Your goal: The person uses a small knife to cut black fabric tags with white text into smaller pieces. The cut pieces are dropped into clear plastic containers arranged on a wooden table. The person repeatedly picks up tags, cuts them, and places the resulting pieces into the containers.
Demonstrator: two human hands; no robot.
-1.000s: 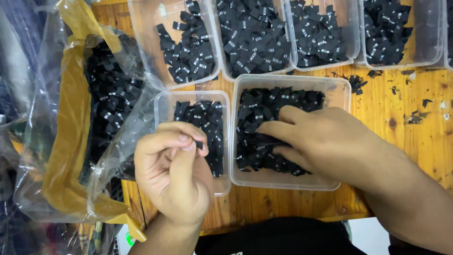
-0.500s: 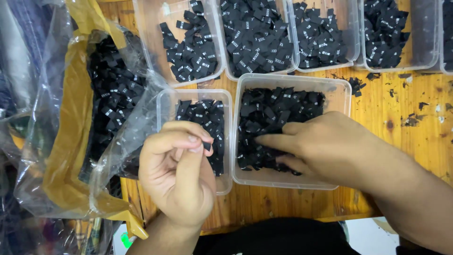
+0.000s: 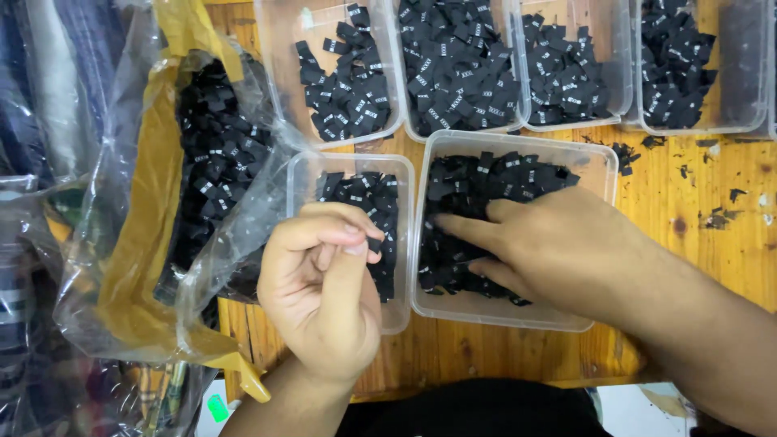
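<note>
Since half a second ago the right hand point(image 3: 566, 251) has slid a little further left inside its tub, fingers now reaching deeper into the black labels, while the left hand point(image 3: 324, 283) has barely shifted.

Nearest the viewer, the left hand is curled almost into a fist, thumb and forefinger pinched tight on one small black label point(image 3: 374, 243), held just above the small clear tub point(image 3: 299, 174) of the same labels. Beside it, the right hand lies flat and spread, fingers open and pressed onto the pile in the larger clear tub point(image 3: 502, 311); it grips nothing that can be seen.

To the left, a crumpled clear plastic bag point(image 3: 129, 267) with yellow tape holds more black labels. Further back, four more clear tubs point(image 3: 279, 73) of labels stand in a row on the wooden table point(image 3: 712, 243), which is scattered with black scraps.
</note>
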